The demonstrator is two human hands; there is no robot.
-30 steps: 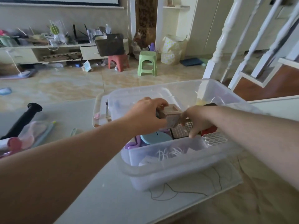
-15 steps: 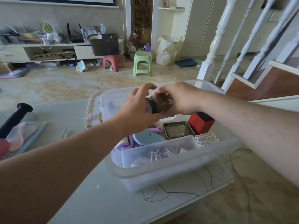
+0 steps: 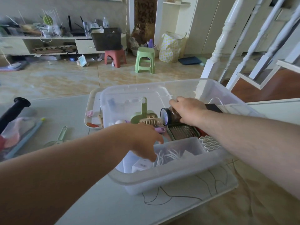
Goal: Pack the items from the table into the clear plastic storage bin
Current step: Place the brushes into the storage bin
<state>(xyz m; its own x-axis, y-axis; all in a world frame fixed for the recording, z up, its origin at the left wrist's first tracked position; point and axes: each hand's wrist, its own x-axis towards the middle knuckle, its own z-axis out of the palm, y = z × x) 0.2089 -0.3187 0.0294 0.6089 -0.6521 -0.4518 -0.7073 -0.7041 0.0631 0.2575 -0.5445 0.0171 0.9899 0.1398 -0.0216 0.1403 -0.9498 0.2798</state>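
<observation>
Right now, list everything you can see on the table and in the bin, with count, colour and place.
Clear plastic storage bin: one, see-through, table centre.
Dark-lidded brown jar: one, on its side in the right hand, over the bin.
Green plastic scoop: one, in the bin.
Beige hair claw clip: one, in the bin, beside the jar.
Metal grid slicer: one, dark frame, in the bin under the jar.
White honeycomb organiser: one, bin's right side.
Black handle: one, table's far left.
Pale green scoop: one, on the table left of the bin.
Left hand: open, over the bin's near edge.
Right hand: gripping the jar.
</observation>
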